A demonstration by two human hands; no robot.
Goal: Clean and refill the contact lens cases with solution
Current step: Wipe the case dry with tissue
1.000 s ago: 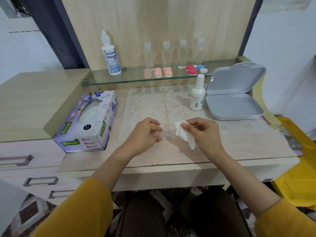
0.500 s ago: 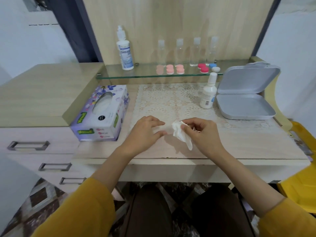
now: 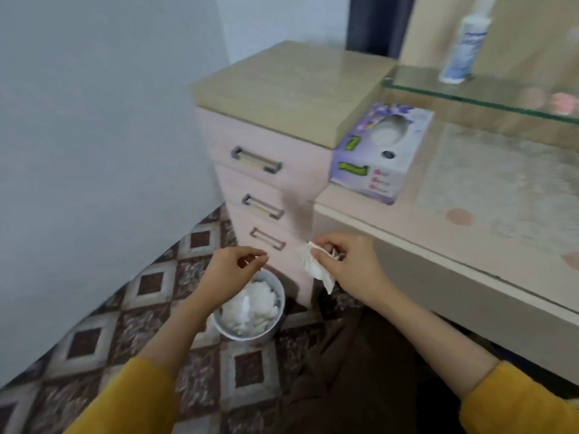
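Note:
My left hand (image 3: 233, 272) hovers above a small round bin (image 3: 275, 324), thumb and forefinger pinched on a small clear thing that looks like the lens case, though it is blurred. A pale streak hangs between that hand and the bin. My right hand (image 3: 347, 266) grips a crumpled white tissue (image 3: 315, 266) just off the desk's front edge. Two pink round caps (image 3: 459, 217) lie on the desk. The solution bottle (image 3: 463, 48) stands on the glass shelf (image 3: 470, 98).
The bin on the patterned floor is full of used white tissues. A pink drawer unit (image 3: 260, 183) stands behind it, beside the desk (image 3: 391, 233). A purple tissue box (image 3: 380, 151) sits at the desk's left corner. A bare wall is on the left.
The view has swung left and down to the floor. Both hands have left the desk top and moved apart, the left now over the bin, the right still holding the tissue.

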